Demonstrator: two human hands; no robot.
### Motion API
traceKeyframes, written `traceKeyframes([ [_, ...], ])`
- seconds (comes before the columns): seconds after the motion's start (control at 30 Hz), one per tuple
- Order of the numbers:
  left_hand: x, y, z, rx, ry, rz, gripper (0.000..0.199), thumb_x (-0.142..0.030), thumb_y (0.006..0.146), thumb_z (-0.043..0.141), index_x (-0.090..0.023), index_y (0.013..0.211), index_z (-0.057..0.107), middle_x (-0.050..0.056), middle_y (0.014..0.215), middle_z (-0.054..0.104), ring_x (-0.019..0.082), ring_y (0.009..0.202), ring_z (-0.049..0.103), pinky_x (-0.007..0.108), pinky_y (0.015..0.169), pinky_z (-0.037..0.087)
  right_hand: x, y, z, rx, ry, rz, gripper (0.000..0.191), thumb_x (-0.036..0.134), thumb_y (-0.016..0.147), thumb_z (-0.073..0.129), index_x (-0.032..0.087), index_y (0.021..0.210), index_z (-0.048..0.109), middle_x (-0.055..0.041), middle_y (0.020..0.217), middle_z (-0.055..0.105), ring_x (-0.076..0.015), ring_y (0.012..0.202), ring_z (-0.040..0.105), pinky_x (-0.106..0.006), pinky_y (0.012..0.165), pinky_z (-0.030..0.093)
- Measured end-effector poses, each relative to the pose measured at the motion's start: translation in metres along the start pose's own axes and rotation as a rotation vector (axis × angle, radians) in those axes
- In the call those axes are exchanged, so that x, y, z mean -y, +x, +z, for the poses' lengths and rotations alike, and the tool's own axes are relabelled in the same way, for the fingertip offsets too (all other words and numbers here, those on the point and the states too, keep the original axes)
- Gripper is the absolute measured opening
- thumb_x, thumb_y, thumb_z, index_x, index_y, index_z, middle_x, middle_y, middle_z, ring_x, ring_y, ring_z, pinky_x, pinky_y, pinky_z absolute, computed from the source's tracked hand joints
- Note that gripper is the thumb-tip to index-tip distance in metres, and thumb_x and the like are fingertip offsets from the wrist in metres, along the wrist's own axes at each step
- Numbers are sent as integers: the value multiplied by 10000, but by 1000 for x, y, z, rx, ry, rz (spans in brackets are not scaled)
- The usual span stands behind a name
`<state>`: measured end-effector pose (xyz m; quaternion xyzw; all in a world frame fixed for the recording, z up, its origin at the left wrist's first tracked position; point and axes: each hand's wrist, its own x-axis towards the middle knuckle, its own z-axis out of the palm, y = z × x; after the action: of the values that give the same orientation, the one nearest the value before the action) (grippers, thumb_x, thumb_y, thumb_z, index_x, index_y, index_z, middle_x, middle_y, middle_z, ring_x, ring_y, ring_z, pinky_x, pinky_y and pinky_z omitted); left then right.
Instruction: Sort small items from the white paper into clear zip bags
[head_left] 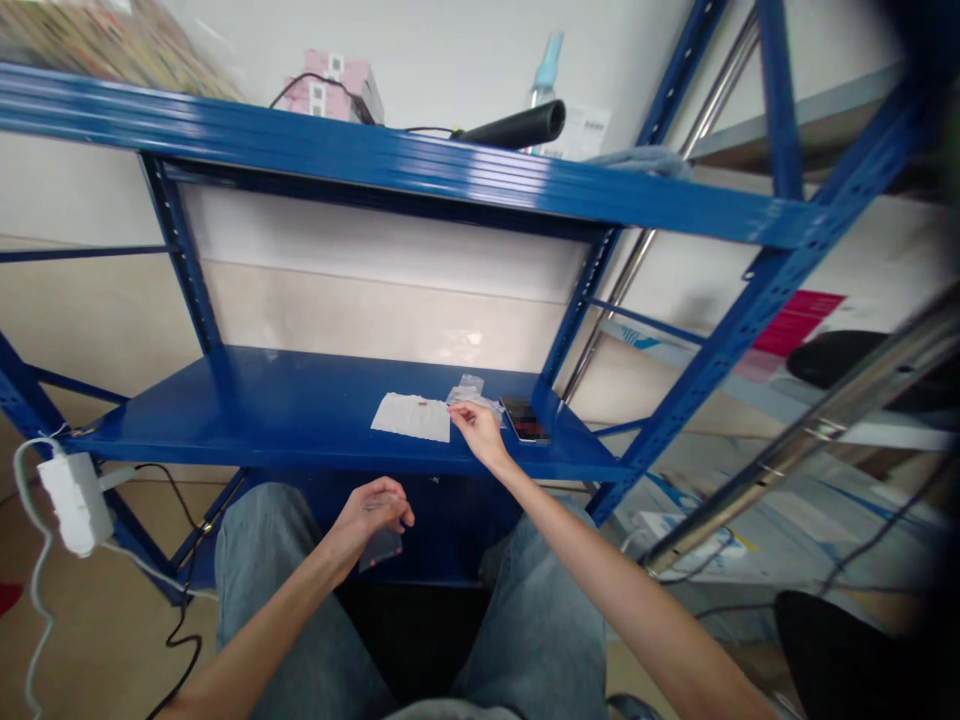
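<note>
My left hand (377, 508) is curled above my knees, in front of the shelf edge, with a small clear plastic bag (384, 546) hanging from its fingers. Over the blue shelf, my right hand (478, 430) has its fingertips pinched together at the right edge of a white paper sheet (409, 420). What those fingertips hold, if anything, is too small to make out. On the sheet lies a tiny reddish-brown piece (424, 404). Just behind my right hand rest crumpled clear plastic bags (471, 386). A dark phone (526, 420) lies to the right of that hand.
The blue shelf board (300, 400) stands before my knees, with an upper blue beam (375, 160) across it. A black tube (517, 126), a spray bottle (550, 65) and a pink box (330, 88) sit above. A white power strip (75, 500) hangs at left.
</note>
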<state>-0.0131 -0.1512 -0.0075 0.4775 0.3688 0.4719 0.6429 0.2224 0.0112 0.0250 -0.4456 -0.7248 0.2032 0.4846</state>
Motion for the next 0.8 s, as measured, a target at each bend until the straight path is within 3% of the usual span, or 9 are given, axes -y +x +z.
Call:
traceKeyframes([
  [0.2,-2,4,1,8,3,-27,405,-491,796,746,-145,977,639,89,798,705,163,650,626,276,555,549,-40,72,26,133,-233,-65,255,56,789,575,177,880,780,-57,865,762,-179,760,670,-271,732,493],
  [0.33,-7,6,2,-32,0,-76,467,-538,757,766,-147,992,665,85,799,704,167,653,634,263,539,541,-56,102,42,252,-301,-99,232,40,788,610,178,822,793,-62,862,775,-190,780,685,-265,719,481],
  [0.47,-11,7,2,-93,-43,-87,435,-525,743,784,-171,950,639,64,795,699,158,619,636,250,508,523,-62,113,52,358,-307,-179,114,119,775,717,195,796,800,-51,816,774,-193,771,688,-261,721,472],
  [0.63,-11,8,-4,-116,-180,-91,355,-454,787,770,-183,943,602,45,809,687,167,625,653,269,509,538,-65,116,54,346,-356,-183,179,71,788,669,187,786,805,-56,812,774,-196,782,687,-268,734,469],
  [0.8,-12,11,-11,-159,-308,-35,371,-361,756,809,-131,1013,673,65,812,694,193,733,672,335,650,587,-69,118,54,388,-350,-186,172,66,777,685,180,814,808,-58,835,772,-199,779,675,-284,742,469],
])
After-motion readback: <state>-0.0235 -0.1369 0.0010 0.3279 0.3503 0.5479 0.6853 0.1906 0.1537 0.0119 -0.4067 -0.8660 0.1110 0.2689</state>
